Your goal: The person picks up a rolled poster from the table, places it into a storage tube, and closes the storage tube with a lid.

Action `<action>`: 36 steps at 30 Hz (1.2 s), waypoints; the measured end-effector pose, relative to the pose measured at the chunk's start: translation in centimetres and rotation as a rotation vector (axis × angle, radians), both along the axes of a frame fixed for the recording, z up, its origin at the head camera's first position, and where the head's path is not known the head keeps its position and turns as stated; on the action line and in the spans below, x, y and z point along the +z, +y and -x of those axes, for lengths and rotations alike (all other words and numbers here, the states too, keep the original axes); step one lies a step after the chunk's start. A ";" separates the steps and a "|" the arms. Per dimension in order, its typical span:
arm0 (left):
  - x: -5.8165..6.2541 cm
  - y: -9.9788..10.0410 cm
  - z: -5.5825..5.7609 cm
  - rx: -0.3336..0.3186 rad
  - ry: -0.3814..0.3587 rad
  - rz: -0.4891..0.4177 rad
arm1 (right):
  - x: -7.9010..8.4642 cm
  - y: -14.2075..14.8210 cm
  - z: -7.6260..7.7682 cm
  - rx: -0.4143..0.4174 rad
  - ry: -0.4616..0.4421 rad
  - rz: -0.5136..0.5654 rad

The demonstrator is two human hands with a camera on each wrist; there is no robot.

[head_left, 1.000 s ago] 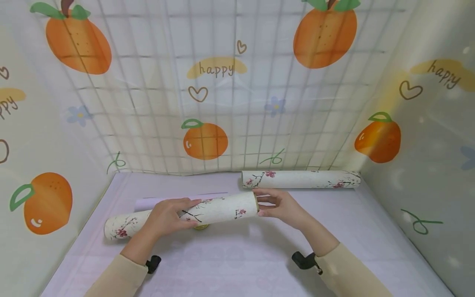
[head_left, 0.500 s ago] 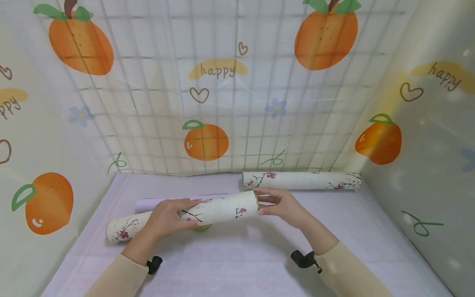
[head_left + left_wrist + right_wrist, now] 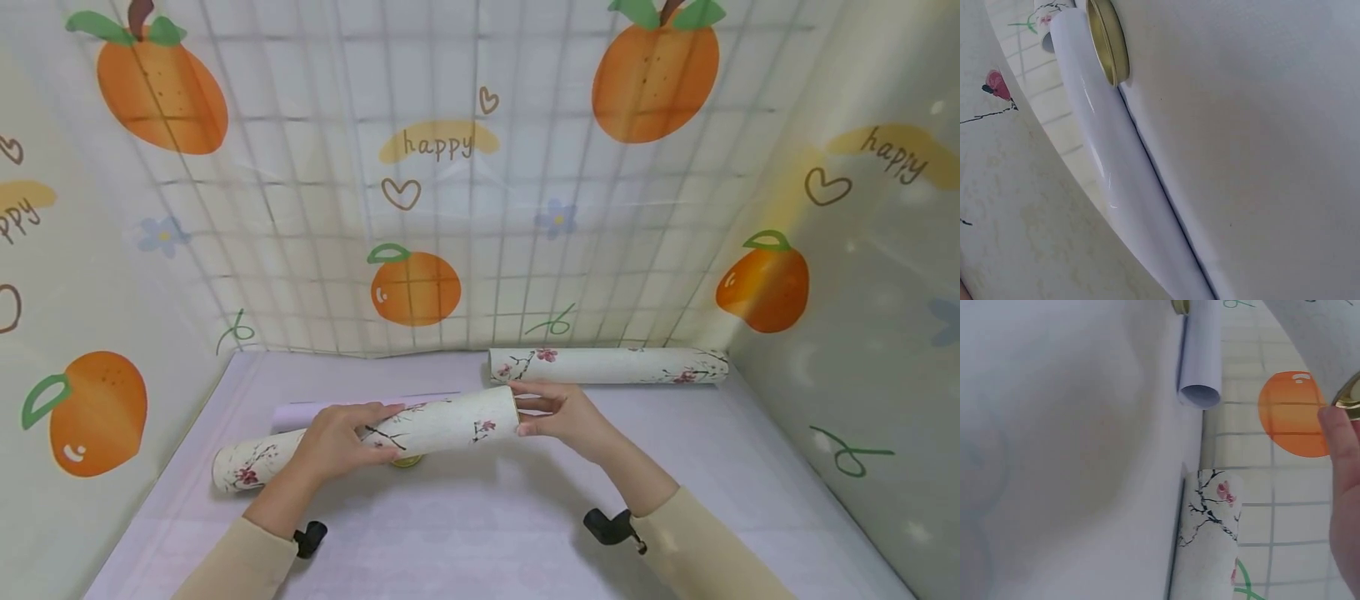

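A white tube with a plum-blossom print (image 3: 442, 423) is held at a slant, its right end raised. My left hand (image 3: 333, 442) grips it around the middle, thumb on the near side. At the raised end, my right hand (image 3: 566, 419) pinches a gold metal cap (image 3: 1350, 403) at the rim with curled fingers. Beneath the tube, a second gold cap (image 3: 1110, 44) rests on the table beside a rolled white sheet (image 3: 1110, 156). The tube hides most of this cap and roll in the head view.
Another blossom-printed tube (image 3: 607, 367) lies along the back right edge of the table (image 3: 480, 533). Behind the table rises a grid-like wall hung with an orange-print sheet (image 3: 416, 287), and similar printed sheets enclose both sides.
Both hands stay almost still on the tube. The gold edge at its right end shows a little narrower now, and the head view has shifted slightly.
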State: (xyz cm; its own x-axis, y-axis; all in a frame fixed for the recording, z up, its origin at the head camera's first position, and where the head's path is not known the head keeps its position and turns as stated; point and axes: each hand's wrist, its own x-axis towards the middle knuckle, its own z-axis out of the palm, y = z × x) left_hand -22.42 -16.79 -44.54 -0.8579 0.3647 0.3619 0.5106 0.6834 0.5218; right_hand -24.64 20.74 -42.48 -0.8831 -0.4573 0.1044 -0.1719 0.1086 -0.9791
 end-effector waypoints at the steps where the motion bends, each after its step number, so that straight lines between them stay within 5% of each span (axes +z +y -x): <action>1: 0.1 0.0 0.0 0.001 -0.005 -0.006 | 0.1 0.0 0.0 -0.001 0.004 -0.005; 25: 0.5 0.2 0.2 0.012 -0.092 0.017 | -0.1 0.2 -0.3 0.035 0.010 0.035; 36: -0.3 -0.5 -0.3 -0.001 -0.024 -0.019 | -0.5 -0.5 -0.5 0.064 0.016 0.081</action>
